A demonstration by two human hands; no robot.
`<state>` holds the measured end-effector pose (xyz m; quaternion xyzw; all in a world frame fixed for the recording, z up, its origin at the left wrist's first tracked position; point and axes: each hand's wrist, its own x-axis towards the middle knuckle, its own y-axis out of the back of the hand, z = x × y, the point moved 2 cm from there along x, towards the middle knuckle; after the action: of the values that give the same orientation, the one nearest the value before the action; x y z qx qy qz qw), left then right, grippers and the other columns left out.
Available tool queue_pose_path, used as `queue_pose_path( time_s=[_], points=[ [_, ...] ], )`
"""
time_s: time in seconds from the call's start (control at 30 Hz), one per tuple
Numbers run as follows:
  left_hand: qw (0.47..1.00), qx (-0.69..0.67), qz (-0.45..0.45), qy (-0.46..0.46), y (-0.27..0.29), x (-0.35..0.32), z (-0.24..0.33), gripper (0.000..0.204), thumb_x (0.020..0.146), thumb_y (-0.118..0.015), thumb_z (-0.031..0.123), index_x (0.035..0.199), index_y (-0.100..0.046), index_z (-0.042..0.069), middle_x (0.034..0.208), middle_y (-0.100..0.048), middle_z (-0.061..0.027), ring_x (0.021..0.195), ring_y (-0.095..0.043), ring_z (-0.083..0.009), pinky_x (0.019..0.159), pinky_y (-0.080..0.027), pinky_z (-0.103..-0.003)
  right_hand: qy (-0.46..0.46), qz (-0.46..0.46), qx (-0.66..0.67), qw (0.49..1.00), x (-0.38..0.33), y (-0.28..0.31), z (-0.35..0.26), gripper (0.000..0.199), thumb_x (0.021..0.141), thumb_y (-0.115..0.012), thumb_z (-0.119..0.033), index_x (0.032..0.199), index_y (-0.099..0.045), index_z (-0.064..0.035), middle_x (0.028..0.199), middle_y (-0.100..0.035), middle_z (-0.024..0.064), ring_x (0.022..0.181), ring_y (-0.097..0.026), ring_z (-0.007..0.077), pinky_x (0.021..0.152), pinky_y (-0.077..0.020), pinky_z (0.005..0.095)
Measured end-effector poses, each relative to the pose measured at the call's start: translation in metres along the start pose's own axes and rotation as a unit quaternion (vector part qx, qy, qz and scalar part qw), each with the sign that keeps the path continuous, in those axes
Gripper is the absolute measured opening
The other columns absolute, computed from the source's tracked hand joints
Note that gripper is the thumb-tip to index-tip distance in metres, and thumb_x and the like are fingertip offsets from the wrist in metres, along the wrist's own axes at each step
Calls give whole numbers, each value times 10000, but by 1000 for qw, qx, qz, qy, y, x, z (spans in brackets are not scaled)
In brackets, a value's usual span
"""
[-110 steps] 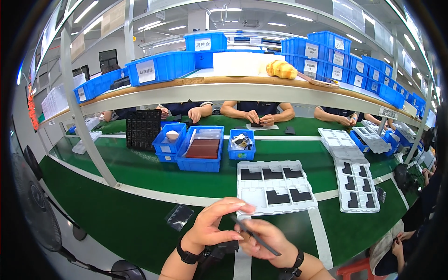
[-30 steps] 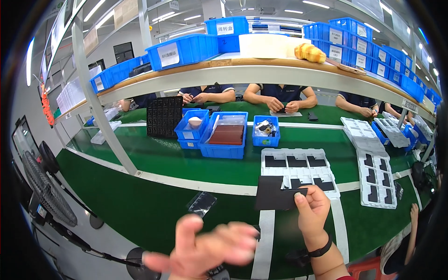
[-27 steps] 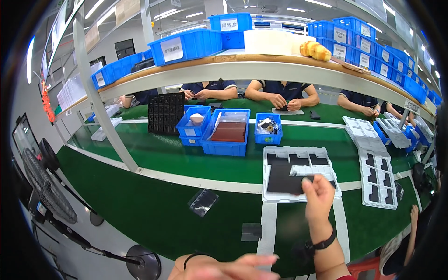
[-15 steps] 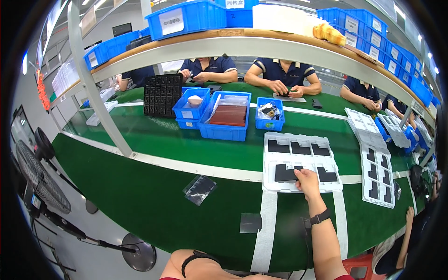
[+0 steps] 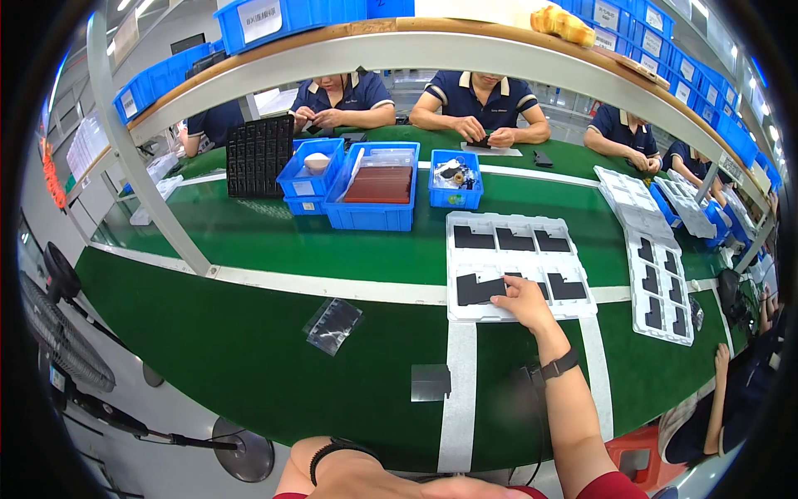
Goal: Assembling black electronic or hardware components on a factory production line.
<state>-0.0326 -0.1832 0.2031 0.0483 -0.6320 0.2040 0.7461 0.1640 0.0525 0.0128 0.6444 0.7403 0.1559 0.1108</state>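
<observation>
A white moulded tray [image 5: 522, 264] lies in front of me with black notched flat pieces in its compartments. My right hand [image 5: 524, 301] pinches the right edge of one black notched plate [image 5: 480, 290] in the near-left compartment. Its fingers are closed on that edge, and the hand partly covers the piece beside it. My left arm is bent at the lower edge, with a black band [image 5: 332, 447] around it; that hand's fingers are hidden. On the green mat, a dark flat sheet [image 5: 430, 382] lies beside a white strip, and clear film pouches [image 5: 334, 326] lie farther left.
Blue bins [image 5: 371, 218] stand beyond the tray, beside an upright black tray [image 5: 256, 156]. A second white tray [image 5: 661, 291] lies right. Shelf posts [image 5: 154, 150] rise from the table. Co-workers [image 5: 486, 108] sit opposite; a floor fan [image 5: 62, 333] stands left.
The whole view has shifted, moving the scene left and up. My right hand remains on the black plate, which now lies lower in its compartment; the hand is flatter.
</observation>
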Motion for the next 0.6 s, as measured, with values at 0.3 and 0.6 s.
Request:
queue_pose_path(
  time_s=[0.3, 0.6],
  points=[
    [991, 37, 27, 126, 3, 17, 17, 380, 937, -288, 387, 1081, -430, 65, 864, -630, -173, 875, -601, -282, 964, -155, -544, 12, -4, -322, 947, -3, -4, -29, 498, 672, -697, -298, 1011, -576, 48, 799, -620, 190, 798, -596, 326, 727, -462, 381],
    [948, 200, 229, 97, -11, 16, 13, 528, 880, -332, 528, 1026, -510, 54, 918, -568, -196, 831, -554, -341, 896, -323, -474, 246, -84, 208, 943, -103, -6, -167, 254, 862, -441, -147, 949, -590, 39, 753, -588, 88, 668, -541, 169, 612, -440, 268]
  ],
)
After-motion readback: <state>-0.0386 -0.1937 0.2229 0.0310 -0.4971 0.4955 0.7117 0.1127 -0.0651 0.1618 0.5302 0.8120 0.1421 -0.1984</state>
